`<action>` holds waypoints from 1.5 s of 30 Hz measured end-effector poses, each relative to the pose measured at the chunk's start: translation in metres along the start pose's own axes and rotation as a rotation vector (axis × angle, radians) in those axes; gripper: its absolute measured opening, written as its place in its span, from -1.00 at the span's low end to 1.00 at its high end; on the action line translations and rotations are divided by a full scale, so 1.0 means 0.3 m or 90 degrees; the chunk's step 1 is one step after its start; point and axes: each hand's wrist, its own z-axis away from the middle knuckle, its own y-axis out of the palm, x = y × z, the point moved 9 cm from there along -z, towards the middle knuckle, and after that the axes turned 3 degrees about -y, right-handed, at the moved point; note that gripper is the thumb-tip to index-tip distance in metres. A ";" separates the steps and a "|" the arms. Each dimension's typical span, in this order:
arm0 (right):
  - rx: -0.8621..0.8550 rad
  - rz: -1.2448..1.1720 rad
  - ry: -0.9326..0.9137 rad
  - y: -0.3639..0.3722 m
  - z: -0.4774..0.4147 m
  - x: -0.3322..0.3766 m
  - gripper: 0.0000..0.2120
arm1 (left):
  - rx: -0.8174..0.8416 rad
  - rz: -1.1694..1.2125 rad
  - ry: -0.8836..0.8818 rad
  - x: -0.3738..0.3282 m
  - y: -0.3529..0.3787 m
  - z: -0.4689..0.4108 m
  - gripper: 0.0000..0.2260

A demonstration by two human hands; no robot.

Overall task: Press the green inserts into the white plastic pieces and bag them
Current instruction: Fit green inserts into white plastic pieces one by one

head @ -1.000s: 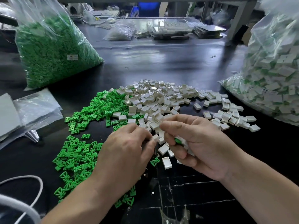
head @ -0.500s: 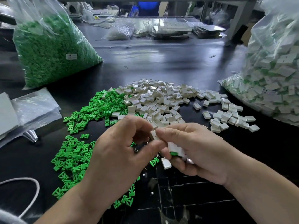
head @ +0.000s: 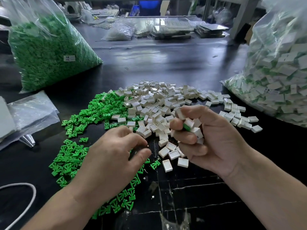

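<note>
The right hand (head: 214,141) was clenched around a fistful of white plastic pieces (head: 193,126), green showing in one. A moment earlier both hands met over one piece; now the left hand (head: 113,156) had dropped, fingers curled, toward the loose green inserts (head: 71,156), likely for another. Around them: black desk (head: 166,60), finished-parts bag (head: 279,77), cluttered workshop behind.

Loose green inserts (head: 93,117) lie scattered under the left fingers (head: 141,143). Small white plastic pieces (head: 159,100) pile beyond them; several, one showing green, sit clutched among the right fingers (head: 184,138).
</note>
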 end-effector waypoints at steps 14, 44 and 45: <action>-0.122 0.129 0.054 -0.042 0.008 -0.051 -0.90 | 0.011 -0.079 0.029 -0.024 0.036 0.007 -0.91; -0.054 0.433 -0.047 0.015 0.023 -0.046 -0.87 | -0.031 0.592 -0.088 0.015 -0.019 0.004 -0.89; -0.045 0.430 -0.054 0.020 0.024 -0.046 -0.87 | -0.030 0.592 -0.083 0.011 -0.021 0.006 -0.90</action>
